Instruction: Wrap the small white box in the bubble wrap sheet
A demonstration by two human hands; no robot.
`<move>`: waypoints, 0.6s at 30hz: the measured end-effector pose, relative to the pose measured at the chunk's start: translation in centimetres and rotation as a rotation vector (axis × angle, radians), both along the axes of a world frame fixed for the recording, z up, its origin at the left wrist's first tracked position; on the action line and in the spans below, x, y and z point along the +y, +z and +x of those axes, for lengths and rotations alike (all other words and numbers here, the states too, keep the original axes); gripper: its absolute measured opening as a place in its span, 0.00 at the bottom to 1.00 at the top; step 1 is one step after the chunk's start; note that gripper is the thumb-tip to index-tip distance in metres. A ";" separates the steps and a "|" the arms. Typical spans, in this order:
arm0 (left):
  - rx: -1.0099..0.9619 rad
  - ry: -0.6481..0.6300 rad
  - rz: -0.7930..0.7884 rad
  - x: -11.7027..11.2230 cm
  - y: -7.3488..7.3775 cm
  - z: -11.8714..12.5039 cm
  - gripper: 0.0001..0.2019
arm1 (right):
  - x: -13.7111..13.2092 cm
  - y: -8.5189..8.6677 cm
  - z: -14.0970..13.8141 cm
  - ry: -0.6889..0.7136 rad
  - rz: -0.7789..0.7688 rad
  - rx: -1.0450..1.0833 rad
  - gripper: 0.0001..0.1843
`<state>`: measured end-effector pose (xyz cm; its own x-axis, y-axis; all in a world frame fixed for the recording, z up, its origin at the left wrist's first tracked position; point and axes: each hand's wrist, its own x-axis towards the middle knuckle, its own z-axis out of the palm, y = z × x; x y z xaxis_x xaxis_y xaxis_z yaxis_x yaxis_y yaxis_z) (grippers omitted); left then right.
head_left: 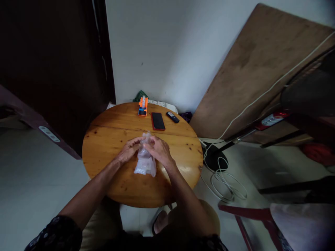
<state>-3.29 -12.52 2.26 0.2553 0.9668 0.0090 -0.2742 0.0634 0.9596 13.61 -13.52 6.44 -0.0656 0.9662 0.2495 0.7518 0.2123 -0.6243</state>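
Observation:
A bundle of translucent bubble wrap (144, 165) lies on the round wooden table (117, 190) in front of me, its upper end bunched between my hands. My left hand (130, 149) has its fingers closed on the left side of the bubble wrap. From the right, my right hand (160, 150) grips the same bunched end with thumb and fingers. Whatever is inside the wrap cannot be made out. Beyond the hands lie a dark phone with a red edge (158, 121), a small dark remote-like handset (172, 117) and an orange and blue tape dispenser (142, 106).
A pale wall (157, 52) rises behind the table, with a brown board (240, 69) leaning on it. Coiled white cable (222, 184) lies on the floor at right, beside a fan stand's black base (215, 158). A dark door (52, 62) stands left.

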 end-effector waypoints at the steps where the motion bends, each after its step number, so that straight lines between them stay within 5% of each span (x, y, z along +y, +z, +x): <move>1: 0.003 0.016 0.001 0.0 0.0 -0.1 0.23 | 0.2 -0.4 0.3 -0.030 0.004 0.063 0.10; 9: -0.105 0.140 0.048 1.1 0.2 -0.9 0.25 | 0.8 -2.6 3.5 -0.215 -0.108 0.897 0.18; 15: 0.261 0.383 0.186 1.2 -0.3 -1.0 0.25 | 0.8 -2.8 3.5 -0.248 -0.150 0.899 0.23; 18: 0.367 0.353 0.214 0.7 0.0 -1.3 0.21 | 0.8 -3.0 3.5 -0.254 -0.164 0.785 0.25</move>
